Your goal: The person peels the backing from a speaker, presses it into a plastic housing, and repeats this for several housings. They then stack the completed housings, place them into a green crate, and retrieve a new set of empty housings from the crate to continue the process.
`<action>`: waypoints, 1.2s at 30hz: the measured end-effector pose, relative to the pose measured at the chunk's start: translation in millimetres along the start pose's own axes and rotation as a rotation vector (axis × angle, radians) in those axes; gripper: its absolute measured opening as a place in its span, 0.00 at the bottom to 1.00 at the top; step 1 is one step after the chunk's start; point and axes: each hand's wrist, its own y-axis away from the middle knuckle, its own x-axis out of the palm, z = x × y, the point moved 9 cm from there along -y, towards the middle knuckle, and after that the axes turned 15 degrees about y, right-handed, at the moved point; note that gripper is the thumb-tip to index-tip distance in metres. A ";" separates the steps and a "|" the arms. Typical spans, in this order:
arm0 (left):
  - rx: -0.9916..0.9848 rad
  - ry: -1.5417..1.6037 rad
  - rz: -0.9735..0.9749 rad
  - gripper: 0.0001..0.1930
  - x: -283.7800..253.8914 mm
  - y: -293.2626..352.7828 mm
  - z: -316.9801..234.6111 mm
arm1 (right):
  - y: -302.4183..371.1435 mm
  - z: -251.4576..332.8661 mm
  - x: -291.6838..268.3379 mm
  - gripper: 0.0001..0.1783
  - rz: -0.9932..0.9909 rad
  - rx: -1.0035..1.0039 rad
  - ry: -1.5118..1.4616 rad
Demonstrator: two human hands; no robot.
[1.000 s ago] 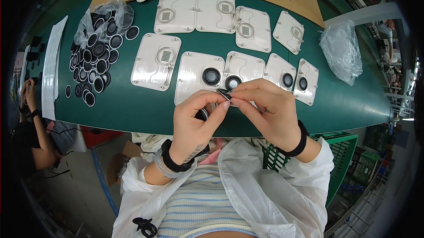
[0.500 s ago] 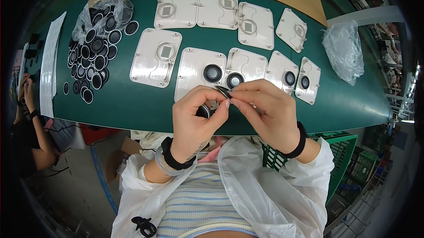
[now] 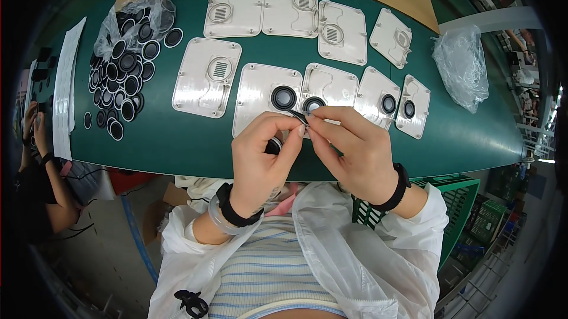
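My left hand [image 3: 263, 150] and my right hand [image 3: 358, 153] meet in front of me, each pinching a thin black disc [image 3: 300, 118] seen nearly edge-on. Another black disc with a pale rim [image 3: 273, 145] shows in the gap between my left thumb and forefinger; whether that hand holds it I cannot tell. Just beyond my hands lies a white plastic panel [image 3: 254, 94] with a round black speaker-like disc [image 3: 283, 97] set in it. The panel beside it [image 3: 331, 82] carries a similar disc [image 3: 312, 105], partly covered by my right fingers.
A heap of black discs [image 3: 127, 82] spills from a clear bag [image 3: 163, 14] at left. More white panels [image 3: 204, 91] with slotted round collars lie on the green table [image 3: 160, 147]. At right is a crumpled plastic bag [image 3: 461, 70]. Another person's hands [image 3: 35, 129] show far left.
My right fingers have shifted a little on the disc, and its tilt has changed slightly. My left hand stays in nearly the same place. The whole view has moved slightly.
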 end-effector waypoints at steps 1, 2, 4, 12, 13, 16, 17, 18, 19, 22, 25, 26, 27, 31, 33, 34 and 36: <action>-0.001 0.000 0.000 0.02 0.5 0.0 0.4 | 0.0 -0.9 1.3 0.10 0.001 0.000 0.000; 0.037 -0.050 -0.002 0.03 0.9 0.0 -2.5 | 0.0 -1.2 1.5 0.10 -0.013 -0.004 -0.001; 0.112 -0.149 -0.004 0.04 2.6 0.2 -8.3 | 0.2 -1.1 1.4 0.10 -0.039 -0.012 -0.001; 0.188 -0.196 0.006 0.04 8.4 -2.2 -14.9 | -0.3 10.5 -2.8 0.10 -0.117 -0.118 0.202; 0.187 -0.195 0.005 0.04 7.7 -2.7 -15.1 | -0.4 10.7 -2.5 0.10 -0.116 -0.118 0.201; 0.081 -0.111 0.016 0.05 5.4 -5.7 -6.6 | -0.9 12.8 -2.7 0.11 -0.126 -0.140 0.242; 0.081 -0.110 0.015 0.05 5.4 -5.7 -6.9 | -1.1 12.2 -1.8 0.11 -0.125 -0.141 0.242; 0.072 -0.110 0.011 0.05 5.1 -5.8 -6.6 | -1.3 8.2 -2.1 0.11 -0.141 -0.114 0.195; 0.064 -0.111 0.007 0.05 4.8 -5.8 -6.3 | -1.3 4.2 -2.3 0.11 -0.157 -0.087 0.148; 0.059 -0.125 -0.016 0.05 1.5 -6.1 -6.1 | -3.2 3.2 -5.8 0.11 -0.167 -0.050 0.094; 0.067 -0.149 -0.036 0.05 -0.6 -6.5 -7.0 | -4.3 3.1 -9.2 0.12 -0.165 -0.020 0.088; 0.102 -0.167 -0.036 0.05 0.5 -5.9 -10.5 | -3.9 3.6 -8.5 0.12 -0.159 -0.030 0.099; 0.137 -0.184 -0.036 0.06 1.8 -5.1 -13.8 | -3.5 4.0 -7.6 0.12 -0.153 -0.040 0.110; 0.225 -0.259 -0.032 0.06 5.0 -2.1 -21.6 | -1.4 5.5 -6.5 0.13 -0.161 -0.073 0.155; 0.251 -0.288 -0.029 0.06 6.4 -0.8 -23.8 | -0.5 6.8 -6.9 0.13 -0.167 -0.083 0.171; 0.267 -0.310 -0.029 0.06 7.3 -0.2 -25.5 | -0.2 8.6 -7.6 0.13 -0.173 -0.092 0.193; 0.301 -0.355 -0.030 0.06 9.2 0.9 -28.8 | 0.1 11.8 -8.8 0.13 -0.186 -0.112 0.238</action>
